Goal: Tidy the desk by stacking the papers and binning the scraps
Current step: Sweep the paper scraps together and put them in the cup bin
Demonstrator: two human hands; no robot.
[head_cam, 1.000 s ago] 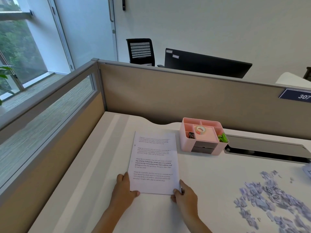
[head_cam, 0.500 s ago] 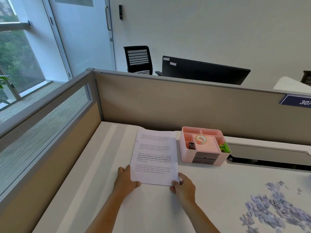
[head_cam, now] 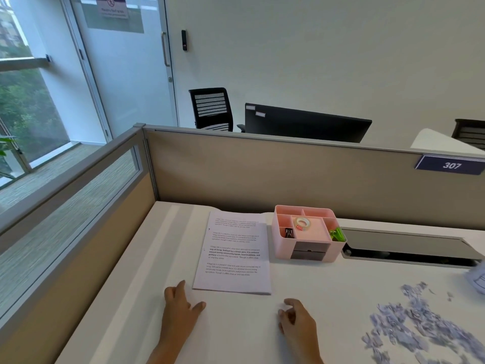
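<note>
A neat stack of printed white papers [head_cam: 235, 252] lies flat on the white desk [head_cam: 236, 332], close to the back partition. My left hand [head_cam: 181, 303] rests on the desk just below the stack's near left corner, fingers relaxed, holding nothing. My right hand [head_cam: 295, 317] hovers below the stack's near right corner with loosely curled fingers and is empty too. Neither hand touches the papers. A spread of small pale purple paper scraps [head_cam: 417, 329] covers the desk at the right.
A pink desk organiser [head_cam: 307, 233] with tape, clips and green items stands right of the stack. A grey cable tray [head_cam: 409, 246] runs along the back right. Beige partitions [head_cam: 262, 174] wall the desk at back and left. Another sheet's edge [head_cam: 477, 278] shows at far right.
Both hands have let go of the stack's near edge and drawn back toward me. The stack now lies further up the desk beside the organiser. The camera has tilted up.
</note>
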